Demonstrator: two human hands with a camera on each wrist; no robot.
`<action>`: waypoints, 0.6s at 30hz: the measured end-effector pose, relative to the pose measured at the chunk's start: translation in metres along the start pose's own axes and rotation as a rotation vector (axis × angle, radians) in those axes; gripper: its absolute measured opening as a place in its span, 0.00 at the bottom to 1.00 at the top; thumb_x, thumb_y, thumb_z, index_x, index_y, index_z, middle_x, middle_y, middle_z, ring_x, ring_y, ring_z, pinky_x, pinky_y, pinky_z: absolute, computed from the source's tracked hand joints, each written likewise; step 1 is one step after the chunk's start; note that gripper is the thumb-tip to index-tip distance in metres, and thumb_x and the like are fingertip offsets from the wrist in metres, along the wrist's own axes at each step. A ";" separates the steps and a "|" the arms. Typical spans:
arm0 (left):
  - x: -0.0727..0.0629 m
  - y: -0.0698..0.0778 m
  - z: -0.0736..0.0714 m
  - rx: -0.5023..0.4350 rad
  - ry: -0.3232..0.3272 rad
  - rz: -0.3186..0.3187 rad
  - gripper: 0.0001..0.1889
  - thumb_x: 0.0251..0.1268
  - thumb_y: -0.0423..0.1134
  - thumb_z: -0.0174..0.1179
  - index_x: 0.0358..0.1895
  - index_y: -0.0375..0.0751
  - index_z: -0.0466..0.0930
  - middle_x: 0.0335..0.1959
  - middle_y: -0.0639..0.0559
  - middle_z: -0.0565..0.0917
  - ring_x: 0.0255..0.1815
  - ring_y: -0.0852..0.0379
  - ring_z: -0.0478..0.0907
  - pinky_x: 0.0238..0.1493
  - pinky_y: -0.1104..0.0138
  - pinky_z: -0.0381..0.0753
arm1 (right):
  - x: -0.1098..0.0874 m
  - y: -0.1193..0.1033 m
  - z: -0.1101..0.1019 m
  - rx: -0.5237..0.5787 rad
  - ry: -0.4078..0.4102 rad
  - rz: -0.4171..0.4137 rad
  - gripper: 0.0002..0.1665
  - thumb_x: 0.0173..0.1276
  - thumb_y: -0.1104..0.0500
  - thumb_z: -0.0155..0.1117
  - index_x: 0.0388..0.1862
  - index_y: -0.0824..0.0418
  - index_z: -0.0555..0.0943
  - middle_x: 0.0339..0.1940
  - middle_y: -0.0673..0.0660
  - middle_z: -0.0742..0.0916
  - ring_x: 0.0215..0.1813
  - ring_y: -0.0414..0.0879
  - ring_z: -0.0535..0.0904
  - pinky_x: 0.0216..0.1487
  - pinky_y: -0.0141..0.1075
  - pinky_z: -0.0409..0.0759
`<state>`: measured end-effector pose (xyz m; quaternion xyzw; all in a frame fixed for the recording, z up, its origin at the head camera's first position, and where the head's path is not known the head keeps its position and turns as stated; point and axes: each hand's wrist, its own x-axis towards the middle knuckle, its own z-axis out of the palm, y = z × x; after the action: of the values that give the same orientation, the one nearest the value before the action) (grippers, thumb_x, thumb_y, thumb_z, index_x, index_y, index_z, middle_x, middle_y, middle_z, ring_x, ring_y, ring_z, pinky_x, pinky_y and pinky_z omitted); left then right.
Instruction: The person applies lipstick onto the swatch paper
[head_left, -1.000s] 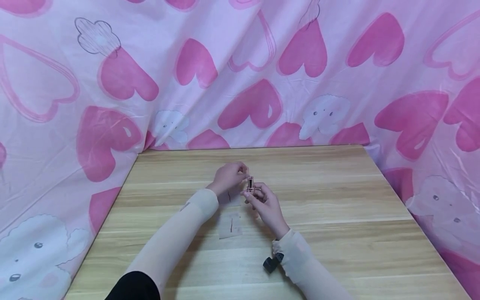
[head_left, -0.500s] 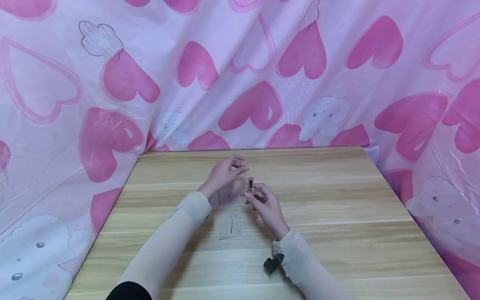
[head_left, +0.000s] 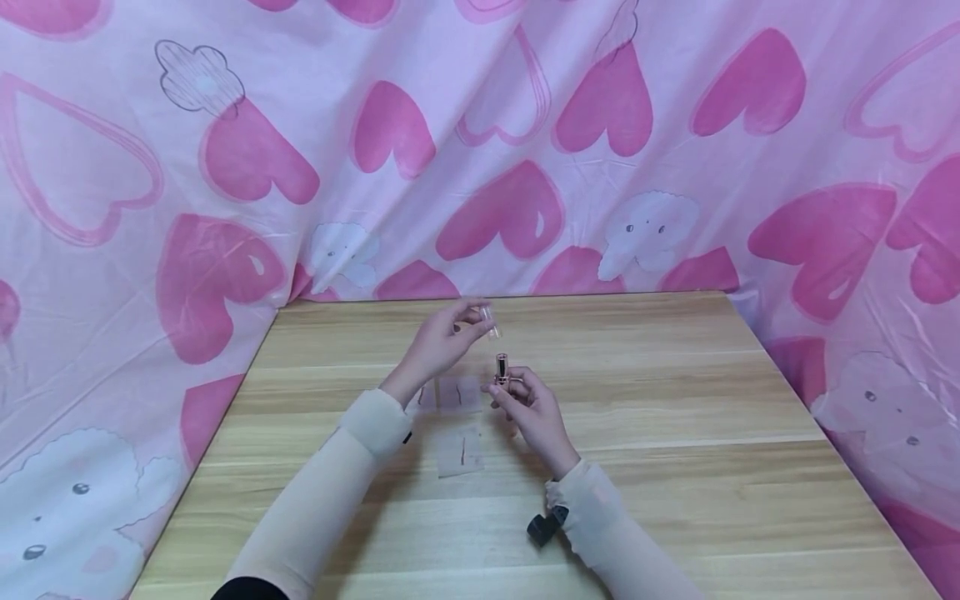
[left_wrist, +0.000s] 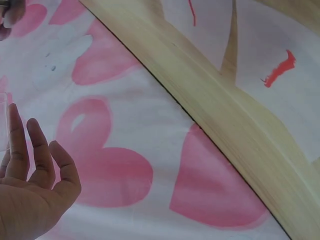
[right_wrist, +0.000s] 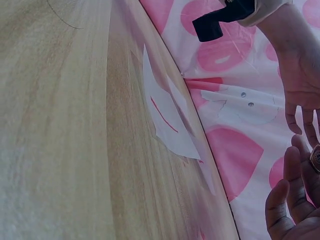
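In the head view my left hand pinches a small clear cap between thumb and fingers, above the table's far half. Just below and to the right, my right hand grips a shiny rose-gold and dark lipstick tube upright, the cap apart from its top. The left wrist view has the cap's edge at the left border, with the other fingers of the left hand stretched out. At the right border of the right wrist view, the tube's round base shows by the right hand's fingers.
White paper pieces with red strokes lie on the wooden table: one nearer sheet, another sheet behind it, and one partly under the left arm. A black wrist camera sits on the right cuff. Heart-patterned pink cloth surrounds the table.
My left hand has moved up and left, away from the lipstick tube, carrying the clear cap. More of the papers shows beneath it. The right hand has stayed in place.
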<state>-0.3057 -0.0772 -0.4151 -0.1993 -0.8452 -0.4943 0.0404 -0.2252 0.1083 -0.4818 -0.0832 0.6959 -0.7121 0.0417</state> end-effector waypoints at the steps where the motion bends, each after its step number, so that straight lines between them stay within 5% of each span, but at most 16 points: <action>1: -0.001 0.002 0.000 0.002 -0.003 0.007 0.21 0.71 0.52 0.62 0.63 0.52 0.79 0.45 0.58 0.87 0.50 0.59 0.82 0.52 0.58 0.82 | 0.001 0.004 0.000 0.002 0.001 -0.001 0.13 0.74 0.60 0.64 0.54 0.62 0.78 0.50 0.66 0.88 0.41 0.53 0.83 0.34 0.39 0.78; 12: -0.015 0.012 0.003 0.033 -0.062 0.103 0.19 0.72 0.52 0.61 0.63 0.57 0.79 0.42 0.64 0.86 0.51 0.61 0.80 0.51 0.56 0.81 | 0.003 0.011 -0.001 -0.002 -0.001 -0.045 0.24 0.72 0.52 0.67 0.58 0.67 0.75 0.48 0.62 0.89 0.43 0.58 0.83 0.37 0.40 0.78; 18: -0.018 0.013 0.006 0.055 -0.091 0.139 0.21 0.72 0.48 0.62 0.65 0.54 0.78 0.43 0.63 0.87 0.52 0.61 0.81 0.52 0.53 0.80 | 0.003 0.010 -0.001 -0.013 -0.005 -0.068 0.22 0.72 0.53 0.67 0.56 0.66 0.76 0.47 0.63 0.89 0.42 0.58 0.83 0.37 0.40 0.78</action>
<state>-0.2835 -0.0717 -0.4122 -0.2786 -0.8436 -0.4572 0.0416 -0.2292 0.1082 -0.4920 -0.1089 0.6972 -0.7083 0.0185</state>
